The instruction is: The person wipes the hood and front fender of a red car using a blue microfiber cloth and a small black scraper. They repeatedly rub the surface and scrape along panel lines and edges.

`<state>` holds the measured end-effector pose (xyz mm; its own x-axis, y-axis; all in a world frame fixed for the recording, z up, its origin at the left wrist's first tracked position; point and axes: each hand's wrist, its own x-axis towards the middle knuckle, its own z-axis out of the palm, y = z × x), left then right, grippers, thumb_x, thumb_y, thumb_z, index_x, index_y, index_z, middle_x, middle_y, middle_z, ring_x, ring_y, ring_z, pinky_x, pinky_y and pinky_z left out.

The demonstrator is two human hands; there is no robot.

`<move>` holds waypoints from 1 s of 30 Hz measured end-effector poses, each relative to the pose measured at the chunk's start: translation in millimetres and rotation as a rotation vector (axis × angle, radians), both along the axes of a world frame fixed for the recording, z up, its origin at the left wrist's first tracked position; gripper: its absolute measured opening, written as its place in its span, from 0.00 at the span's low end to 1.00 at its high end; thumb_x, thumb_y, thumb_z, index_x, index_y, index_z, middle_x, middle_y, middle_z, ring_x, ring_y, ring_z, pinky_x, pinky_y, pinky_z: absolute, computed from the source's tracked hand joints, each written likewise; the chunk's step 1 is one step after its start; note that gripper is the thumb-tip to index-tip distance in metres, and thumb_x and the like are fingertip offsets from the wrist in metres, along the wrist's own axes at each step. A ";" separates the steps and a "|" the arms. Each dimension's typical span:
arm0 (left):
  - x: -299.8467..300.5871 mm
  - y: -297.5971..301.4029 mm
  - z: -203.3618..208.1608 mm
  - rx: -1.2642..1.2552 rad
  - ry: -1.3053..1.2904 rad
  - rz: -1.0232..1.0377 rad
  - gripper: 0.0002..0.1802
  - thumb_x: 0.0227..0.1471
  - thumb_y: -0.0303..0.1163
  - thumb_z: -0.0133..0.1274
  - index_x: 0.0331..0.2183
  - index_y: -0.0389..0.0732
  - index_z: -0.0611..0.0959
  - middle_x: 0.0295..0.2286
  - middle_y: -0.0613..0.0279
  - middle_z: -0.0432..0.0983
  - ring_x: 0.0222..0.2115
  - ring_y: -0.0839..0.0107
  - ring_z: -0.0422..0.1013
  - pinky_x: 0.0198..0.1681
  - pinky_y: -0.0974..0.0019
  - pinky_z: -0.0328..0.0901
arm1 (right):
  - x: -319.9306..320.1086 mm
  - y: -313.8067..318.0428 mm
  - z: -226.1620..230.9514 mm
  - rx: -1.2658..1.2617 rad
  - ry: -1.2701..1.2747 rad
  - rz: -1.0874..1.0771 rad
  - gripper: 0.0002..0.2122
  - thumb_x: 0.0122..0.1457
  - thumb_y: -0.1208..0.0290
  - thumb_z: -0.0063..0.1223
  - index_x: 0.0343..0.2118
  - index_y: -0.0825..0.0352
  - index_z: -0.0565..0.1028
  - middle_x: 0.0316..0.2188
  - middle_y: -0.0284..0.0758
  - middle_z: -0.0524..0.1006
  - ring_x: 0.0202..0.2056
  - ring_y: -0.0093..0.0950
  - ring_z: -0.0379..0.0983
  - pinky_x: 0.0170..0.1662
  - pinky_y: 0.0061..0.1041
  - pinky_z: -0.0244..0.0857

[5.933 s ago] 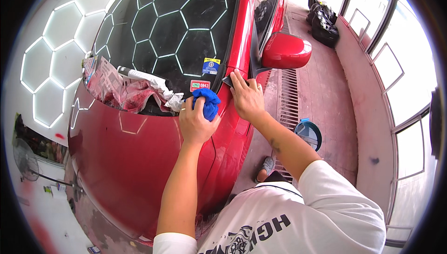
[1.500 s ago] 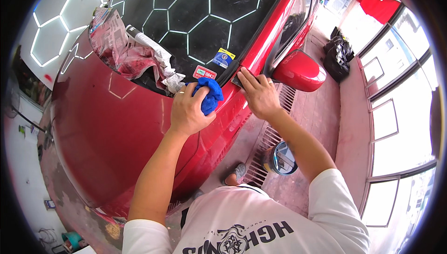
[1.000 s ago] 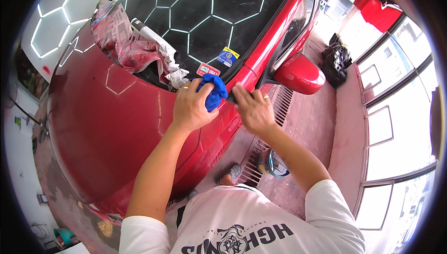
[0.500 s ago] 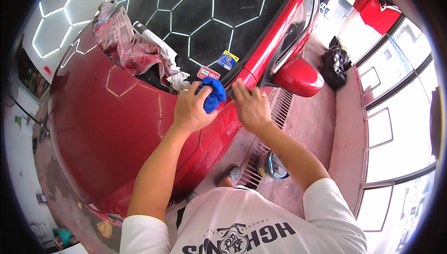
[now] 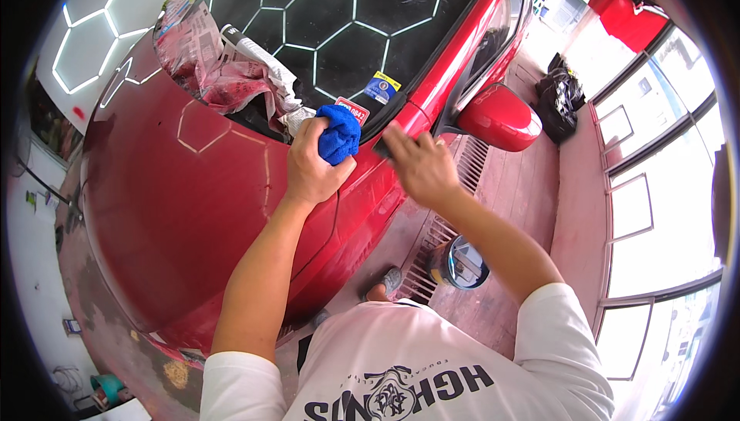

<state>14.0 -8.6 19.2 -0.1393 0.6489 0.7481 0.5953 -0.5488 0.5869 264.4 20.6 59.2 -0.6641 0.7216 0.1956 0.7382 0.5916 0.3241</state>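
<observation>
My left hand grips a bunched blue cloth above the corner of the red car's hood, near the base of the windshield. My right hand is on the red bodywork beside the windshield pillar, its fingers bent and slightly blurred. A small dark edge shows under those fingertips; what it is, I cannot make out. Crumpled, red-stained newspaper lies along the lower windshield, left of the cloth.
The red side mirror juts out right of my right hand. Below my right forearm, a bucket stands by the floor grate. A black bag sits against the windowed wall at right.
My left hand has shifted slightly up and left with the blue cloth. My right hand has moved a little, its fingers still at the bodywork by the pillar. The view has shifted slightly.
</observation>
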 end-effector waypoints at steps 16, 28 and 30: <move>-0.6 -1.9 -3.1 -0.017 -0.060 0.002 0.32 0.41 0.29 0.71 0.50 0.37 0.79 0.43 0.47 0.80 0.45 0.42 0.78 0.52 0.46 0.72 | -14.7 4.2 -15.1 0.097 0.139 -0.175 0.31 0.75 0.53 0.49 0.75 0.63 0.67 0.77 0.35 0.67 0.52 0.37 0.76 0.56 0.43 0.73; 7.7 -12.3 11.1 0.052 0.544 -0.049 0.31 0.38 0.35 0.73 0.48 0.46 0.84 0.50 0.47 0.78 0.47 0.40 0.77 0.50 0.41 0.74 | 37.2 11.9 -0.6 -0.032 0.640 -0.192 0.24 0.75 0.56 0.52 0.69 0.63 0.70 0.62 0.43 0.81 0.52 0.41 0.81 0.54 0.44 0.74; 8.5 -12.1 13.2 0.066 0.631 -0.067 0.30 0.38 0.39 0.76 0.46 0.49 0.86 0.55 0.48 0.77 0.51 0.39 0.75 0.52 0.39 0.72 | 53.1 -15.0 -17.6 -0.312 1.004 -0.365 0.21 0.73 0.58 0.56 0.61 0.66 0.73 0.51 0.47 0.84 0.46 0.42 0.83 0.49 0.44 0.76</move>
